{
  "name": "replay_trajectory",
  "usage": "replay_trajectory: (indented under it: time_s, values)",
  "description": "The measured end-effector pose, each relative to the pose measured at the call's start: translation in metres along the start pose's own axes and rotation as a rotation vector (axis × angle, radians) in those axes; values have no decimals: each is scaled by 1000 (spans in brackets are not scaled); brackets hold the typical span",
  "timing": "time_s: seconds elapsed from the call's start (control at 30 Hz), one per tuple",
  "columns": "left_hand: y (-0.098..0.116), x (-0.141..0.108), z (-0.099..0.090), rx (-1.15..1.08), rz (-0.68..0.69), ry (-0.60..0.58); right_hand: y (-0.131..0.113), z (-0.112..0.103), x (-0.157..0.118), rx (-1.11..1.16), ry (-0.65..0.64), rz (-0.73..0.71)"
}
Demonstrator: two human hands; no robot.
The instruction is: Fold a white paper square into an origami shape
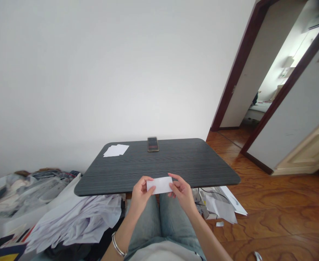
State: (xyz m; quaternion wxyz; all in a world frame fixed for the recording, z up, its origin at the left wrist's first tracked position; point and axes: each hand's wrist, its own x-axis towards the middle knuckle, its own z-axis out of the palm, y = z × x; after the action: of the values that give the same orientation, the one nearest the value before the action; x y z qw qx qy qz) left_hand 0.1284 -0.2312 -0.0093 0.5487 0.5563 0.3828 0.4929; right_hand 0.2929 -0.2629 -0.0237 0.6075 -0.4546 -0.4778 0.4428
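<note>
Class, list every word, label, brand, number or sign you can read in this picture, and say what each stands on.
No readable text anywhere.
Dark rectangular phone on the dark grey wood-grain table: any screen text is too small and blurred to read.
White rectangular paper between the left hand and right hand: no writing visible.
White paper pieces on the table: no writing visible.

A small rectangle of white paper (pixel 160 185), blank on its visible face, stretches lengthwise from left to right, pinched at both short ends, by the middle of the tabletop's (pixel 154 167) near edge.
</note>
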Motion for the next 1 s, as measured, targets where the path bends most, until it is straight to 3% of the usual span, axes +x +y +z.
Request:
replay_trajectory:
  time_s: [0.23,0.47,0.73,1.0]
  values:
    - [5,3,-6,-91,-92,-94,0,0,1,4,8,-2]
    - [6,5,-9,-61,-71,-28,1,1,-3,-3,-33,-23]
    - [9,11,-8,-56,-73,-97,-2,-3,-4,-50,-88,-110]
    - [14,13,-8,7,-58,-107,4,-7,0,72,-79,-48]
